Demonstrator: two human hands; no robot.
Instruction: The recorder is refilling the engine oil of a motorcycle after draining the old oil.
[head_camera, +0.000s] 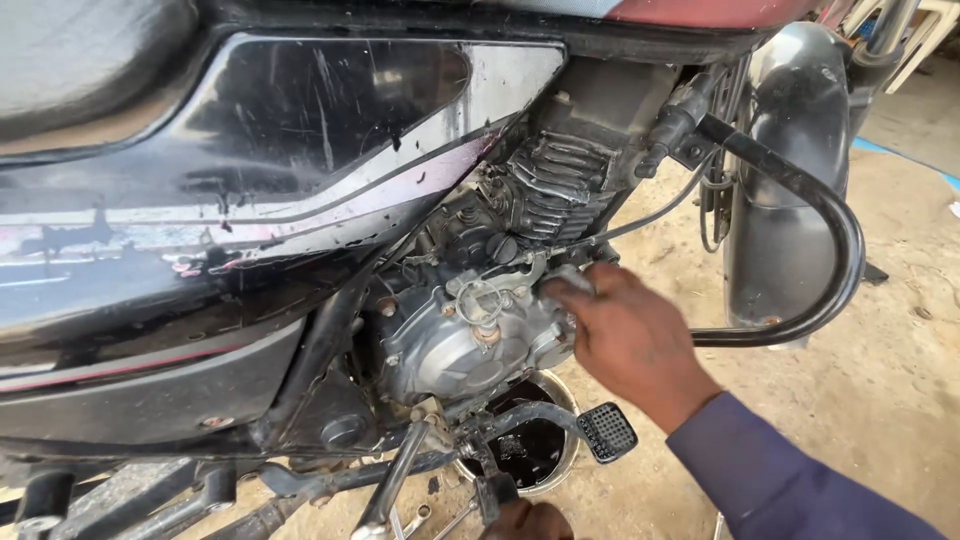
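A black motorcycle stands side-on, with its grey engine case (450, 345) in the middle of the view. My right hand (625, 340), in a blue sleeve, reaches in from the lower right. Its fingers curl around a grey part (572, 279) at the front upper corner of the case. Only the knuckles of my left hand (530, 522) show at the bottom edge, next to a dark tool or lever (490, 492) under the engine; its grasp is hidden. A round metal pan (532, 447) of dark oil sits on the ground below the engine.
A black crash guard bar (835, 225) curves around in front of the engine. The brake pedal (606, 431) juts out over the pan. The black side panel (250, 180) and front mudguard (790, 160) flank the engine. Sandy ground lies to the right.
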